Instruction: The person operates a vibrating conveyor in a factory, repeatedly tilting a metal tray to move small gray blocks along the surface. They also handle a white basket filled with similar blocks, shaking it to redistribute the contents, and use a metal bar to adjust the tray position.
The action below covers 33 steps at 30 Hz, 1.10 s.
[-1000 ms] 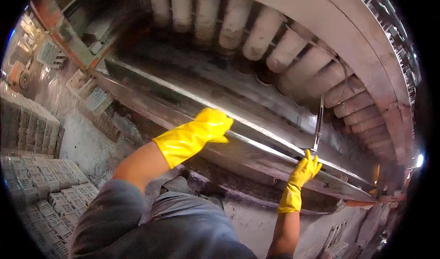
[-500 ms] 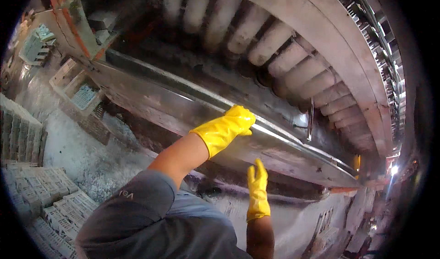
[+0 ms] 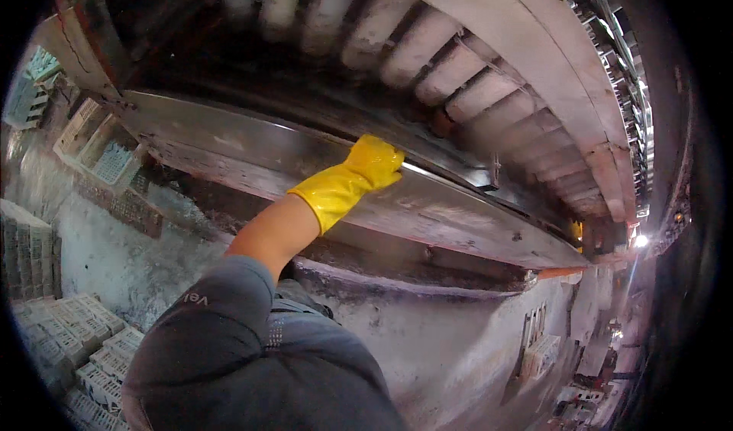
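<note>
My left hand [image 3: 372, 162], in a yellow rubber glove, is closed over the upper metal edge [image 3: 439, 175] of a long steel side panel [image 3: 252, 152]. Its fingertips curl past the edge and are partly hidden. Behind this edge lies a dark trough, with a row of thick pale rollers [image 3: 427, 45] on its far side. A small upright metal bracket [image 3: 492, 173] stands inside the trough, to the right of my hand. My right hand is out of view.
A curved metal frame [image 3: 527, 19] rises above the rollers. At lower left lie stacks of slatted plastic crates [image 3: 69, 328]. A pale crate [image 3: 114, 160] stands on the floor at left. Another crate [image 3: 542, 355] is at lower right. Something yellow [image 3: 576, 234] shows at the panel's far right end.
My right hand, open below the panel before, has left the view. The whole view has shifted. My left hand stays at the metal edge, and less of the bright strip along it shows.
</note>
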Tool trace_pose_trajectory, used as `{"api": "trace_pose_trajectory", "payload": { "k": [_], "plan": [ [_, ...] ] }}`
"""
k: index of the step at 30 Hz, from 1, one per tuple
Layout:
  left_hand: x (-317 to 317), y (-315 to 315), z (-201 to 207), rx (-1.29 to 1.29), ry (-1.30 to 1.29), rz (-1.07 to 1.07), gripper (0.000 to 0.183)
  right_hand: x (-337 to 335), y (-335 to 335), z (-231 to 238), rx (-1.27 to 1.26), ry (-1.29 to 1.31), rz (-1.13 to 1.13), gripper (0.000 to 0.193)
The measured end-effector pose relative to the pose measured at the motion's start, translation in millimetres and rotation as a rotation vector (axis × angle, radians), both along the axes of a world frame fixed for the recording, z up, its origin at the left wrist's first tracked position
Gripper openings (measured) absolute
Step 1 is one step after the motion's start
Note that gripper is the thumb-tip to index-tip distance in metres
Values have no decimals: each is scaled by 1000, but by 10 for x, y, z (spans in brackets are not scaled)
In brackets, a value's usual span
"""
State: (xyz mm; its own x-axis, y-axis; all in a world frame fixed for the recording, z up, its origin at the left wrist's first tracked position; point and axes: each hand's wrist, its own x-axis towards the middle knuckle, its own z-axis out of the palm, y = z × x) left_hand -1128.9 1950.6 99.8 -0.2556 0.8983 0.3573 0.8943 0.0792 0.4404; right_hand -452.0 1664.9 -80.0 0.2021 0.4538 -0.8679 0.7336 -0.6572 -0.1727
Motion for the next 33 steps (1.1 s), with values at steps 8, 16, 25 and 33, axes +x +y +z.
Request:
{"api": "trace_pose_trajectory", "payload": {
  "k": [8, 16, 25, 33],
  "plan": [
    [-313, -486, -6, 295, 354, -11, 65, -364, -544, 84, 217, 250, -324, 49],
    [-1755, -2037, 238, -442, 500, 534, 67, -1067, -786, -109, 428, 428, -599, 37],
    [-2489, -2383, 446, -853, 211, 533, 73, -1470, -411, -29, 496, 489, -289, 38],
    [-2669, -2338, 391, -829, 115, 187, 66, -4082, 1613, 1690, 1081, 649, 113, 51]
  ]
}}
